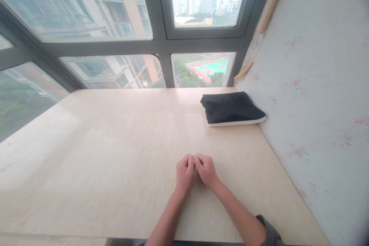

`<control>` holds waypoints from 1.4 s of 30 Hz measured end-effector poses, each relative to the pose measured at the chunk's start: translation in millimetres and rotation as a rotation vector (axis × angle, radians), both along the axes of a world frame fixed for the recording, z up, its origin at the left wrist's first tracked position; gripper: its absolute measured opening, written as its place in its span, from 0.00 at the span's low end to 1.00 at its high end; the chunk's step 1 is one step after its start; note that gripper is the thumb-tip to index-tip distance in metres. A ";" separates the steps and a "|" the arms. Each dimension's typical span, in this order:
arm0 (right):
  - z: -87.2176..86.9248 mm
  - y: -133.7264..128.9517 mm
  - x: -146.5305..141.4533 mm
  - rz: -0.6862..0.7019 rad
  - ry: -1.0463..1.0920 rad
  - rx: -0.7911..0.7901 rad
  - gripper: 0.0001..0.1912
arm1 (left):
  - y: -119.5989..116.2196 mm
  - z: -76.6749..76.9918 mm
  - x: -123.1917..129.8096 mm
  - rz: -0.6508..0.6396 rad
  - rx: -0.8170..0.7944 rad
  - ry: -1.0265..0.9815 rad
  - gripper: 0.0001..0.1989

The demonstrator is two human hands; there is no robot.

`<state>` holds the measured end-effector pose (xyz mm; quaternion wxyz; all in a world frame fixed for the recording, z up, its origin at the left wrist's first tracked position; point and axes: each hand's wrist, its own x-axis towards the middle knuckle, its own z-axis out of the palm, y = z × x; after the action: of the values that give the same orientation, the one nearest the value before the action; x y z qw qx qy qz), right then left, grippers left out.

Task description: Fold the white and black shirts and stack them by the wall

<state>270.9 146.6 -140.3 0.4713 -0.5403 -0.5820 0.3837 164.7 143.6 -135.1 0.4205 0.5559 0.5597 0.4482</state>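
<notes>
A: Where's the dark cloth lying?
B: The black cloth [232,107] is ahead of the right hand [205,168] and a little to its right, well apart from it. It's flat on a white layer [236,123] that peeks out along the near edge.

A: And the hands?
B: The right one is curled in, its thumb side meeting that of the left hand [185,172]. I see nothing held, though I can't tell what the folded fingers might hide.

A: What do they rest over?
B: A pale, glossy ledge [115,153], spreading widely to the left of the left hand. Right of the right hand stands a flowered wall [317,84]; beyond both hands, past the cloth, is the window frame [109,48].

A: What could go wrong?
B: I'd guess the cloth could slip off the white layer if a hand dragged only the top, since they look merely stacked. Pushed rightward, its corner could crumple against the wall, being so close; whether they touch, I can't say.
</notes>
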 end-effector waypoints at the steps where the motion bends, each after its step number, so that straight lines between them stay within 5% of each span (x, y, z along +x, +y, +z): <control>1: -0.1 0.0 0.1 -0.001 -0.001 0.001 0.22 | 0.1 -0.2 0.0 0.000 -0.001 -0.001 0.21; 42: 4.4 -1.3 -0.3 -0.006 -0.009 -0.001 0.23 | -0.5 3.4 -0.2 0.004 -0.004 -0.004 0.21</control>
<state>270.6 145.3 -135.9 0.4695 -0.5440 -0.5823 0.3802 164.5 143.1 -131.7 0.4218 0.5529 0.5611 0.4489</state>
